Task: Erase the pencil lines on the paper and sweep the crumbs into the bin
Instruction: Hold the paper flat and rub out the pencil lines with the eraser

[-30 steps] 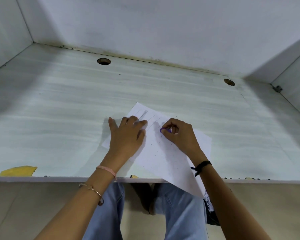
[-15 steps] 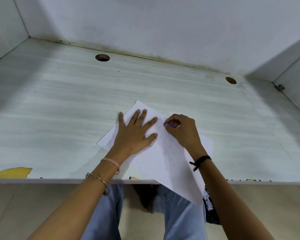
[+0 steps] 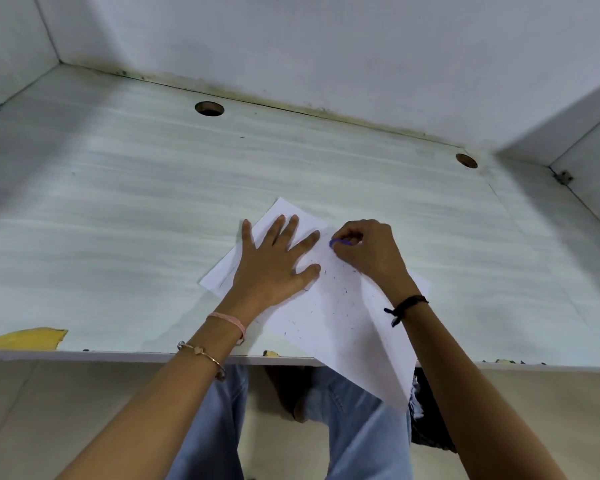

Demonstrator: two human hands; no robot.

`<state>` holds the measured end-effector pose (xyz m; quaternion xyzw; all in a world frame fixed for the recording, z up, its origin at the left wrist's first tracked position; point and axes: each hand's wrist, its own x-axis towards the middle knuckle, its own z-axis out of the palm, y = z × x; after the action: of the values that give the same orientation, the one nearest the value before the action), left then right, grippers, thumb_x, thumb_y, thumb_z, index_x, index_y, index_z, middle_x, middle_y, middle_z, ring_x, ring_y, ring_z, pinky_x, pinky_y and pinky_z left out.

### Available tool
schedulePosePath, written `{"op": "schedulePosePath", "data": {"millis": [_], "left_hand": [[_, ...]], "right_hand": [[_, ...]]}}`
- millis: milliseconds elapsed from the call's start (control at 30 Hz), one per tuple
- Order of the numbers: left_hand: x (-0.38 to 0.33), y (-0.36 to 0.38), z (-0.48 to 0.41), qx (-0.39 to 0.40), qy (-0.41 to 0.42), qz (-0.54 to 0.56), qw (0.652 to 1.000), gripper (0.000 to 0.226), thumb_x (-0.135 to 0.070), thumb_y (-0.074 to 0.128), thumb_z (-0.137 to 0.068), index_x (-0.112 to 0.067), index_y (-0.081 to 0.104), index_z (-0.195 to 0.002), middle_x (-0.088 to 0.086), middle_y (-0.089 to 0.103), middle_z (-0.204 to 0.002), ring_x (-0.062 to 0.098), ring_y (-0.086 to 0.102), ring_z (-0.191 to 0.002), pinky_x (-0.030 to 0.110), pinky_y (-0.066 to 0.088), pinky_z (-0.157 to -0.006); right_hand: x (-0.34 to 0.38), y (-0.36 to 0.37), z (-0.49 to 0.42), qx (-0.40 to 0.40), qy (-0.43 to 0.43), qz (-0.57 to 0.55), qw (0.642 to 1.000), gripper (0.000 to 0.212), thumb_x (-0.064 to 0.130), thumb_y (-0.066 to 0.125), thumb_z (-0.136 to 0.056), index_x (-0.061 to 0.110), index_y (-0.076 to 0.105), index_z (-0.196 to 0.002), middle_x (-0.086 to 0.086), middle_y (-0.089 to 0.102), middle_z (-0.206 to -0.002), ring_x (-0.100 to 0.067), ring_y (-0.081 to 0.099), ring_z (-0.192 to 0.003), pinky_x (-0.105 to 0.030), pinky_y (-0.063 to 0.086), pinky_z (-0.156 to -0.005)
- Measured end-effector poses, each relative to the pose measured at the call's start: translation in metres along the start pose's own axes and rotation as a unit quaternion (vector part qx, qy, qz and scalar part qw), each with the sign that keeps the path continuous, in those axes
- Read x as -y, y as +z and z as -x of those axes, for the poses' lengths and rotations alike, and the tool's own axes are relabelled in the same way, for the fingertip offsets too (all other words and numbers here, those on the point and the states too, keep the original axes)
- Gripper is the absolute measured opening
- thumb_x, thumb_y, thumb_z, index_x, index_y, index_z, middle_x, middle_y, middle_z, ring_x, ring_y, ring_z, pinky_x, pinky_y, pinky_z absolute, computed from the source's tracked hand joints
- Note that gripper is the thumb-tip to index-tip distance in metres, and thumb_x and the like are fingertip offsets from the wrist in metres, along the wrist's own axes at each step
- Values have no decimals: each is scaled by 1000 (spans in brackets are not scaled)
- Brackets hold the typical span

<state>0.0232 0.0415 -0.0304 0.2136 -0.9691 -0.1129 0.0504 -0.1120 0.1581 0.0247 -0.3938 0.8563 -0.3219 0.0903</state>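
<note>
Fingers [image 3: 350,234] of the right hand [image 3: 368,254] curl round a small purple eraser [image 3: 338,242] and hold its tip down on the paper [image 3: 343,323], while just beside it the left hand [image 3: 274,261] lies flat with fingers spread, pressing the sheet to the worktop [image 3: 153,202]. Dark crumbs [image 3: 345,291] speckle the paper below both hands, and a faint pencil line [image 3: 224,280] shows near its left edge. The sheet sits askew at the front of the pale worktop, its near corner hanging over the edge above the person's jeans [image 3: 361,438], with a yellow scrap [image 3: 28,338] well apart at the front left.
</note>
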Motion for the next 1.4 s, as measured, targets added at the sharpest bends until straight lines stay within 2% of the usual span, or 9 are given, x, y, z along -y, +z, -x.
{"op": "schedulePosePath", "data": {"millis": [400,533,667,800,933,1033,1200,1333,1400], "left_hand": [[0,0,0,-1,1,4,1000,62,-66,22,-94,-48,3,-150,-4,-9,-163,14,-13,-149,65,-13,-110],[0,0,1,0,4,1,1000,63,-66,21,-94,-48,2,-151,-3,-9,-163,15,-12,-149,66,-12,-110],[0,-1,1,2,1,11,1000,62,-66,22,-94,-48,2,-151,-4,-9,-163,14,-13,-148,65,-13,-110],[0,-2,1,3,4,5,1000,63,-66,21,-94,-48,1,-151,-3,-10,-163,15,-14,-148,65,-13,-110],[1,0,0,-5,3,3,1000,69,-72,7,-86,-48,2,-150,-3,-8,-163,15,-12,-149,66,-12,-110],[1,1,0,-2,5,-5,1000,64,-69,16,-92,-47,1,-151,-3,-8,-163,15,-12,-149,66,-11,-110],[1,1,0,-7,4,5,1000,62,-68,18,-93,-48,3,-150,-3,-8,-163,15,-12,-149,66,-12,-110],[0,-1,1,-1,5,-2,1000,62,-66,20,-94,-47,1,-151,-3,-10,-163,15,-13,-149,65,-13,-111],[-1,-1,1,2,3,7,1000,62,-66,21,-94,-47,2,-151,-3,-10,-163,14,-14,-148,65,-13,-110]], "right_hand": [[9,-1,3,89,-15,9,996,6,10,73,-75,15,76,-76,1,69,-68,-4,56,-58,-15,45,-57],[1,-5,-5,-5,13,6,1000,8,4,69,-75,9,75,-77,2,66,-66,-2,55,-55,-18,42,-57],[6,-5,2,86,4,-10,996,4,9,73,-76,12,76,-78,8,67,-64,2,58,-55,-11,44,-55],[2,-7,-8,18,16,-2,1000,6,8,71,-75,12,75,-77,-2,72,-74,-17,67,-69,-26,53,-64],[7,-7,-3,109,-8,-8,994,4,10,74,-78,13,76,-78,2,69,-71,-1,57,-59,-9,43,-57],[2,-8,-12,29,10,-10,999,5,7,72,-76,10,75,-77,-2,70,-72,-3,58,-58,-7,44,-55],[6,-2,-7,91,-21,10,996,4,9,74,-76,12,76,-79,-2,71,-72,-2,56,-57,-8,44,-54],[-5,-6,-12,-6,9,-22,1000,5,4,71,-77,7,74,-78,-5,70,-72,6,56,-53,-4,41,-52],[-4,-4,-10,31,4,-7,999,5,6,72,-76,10,75,-77,-4,70,-72,2,56,-55,-6,43,-53]]}}
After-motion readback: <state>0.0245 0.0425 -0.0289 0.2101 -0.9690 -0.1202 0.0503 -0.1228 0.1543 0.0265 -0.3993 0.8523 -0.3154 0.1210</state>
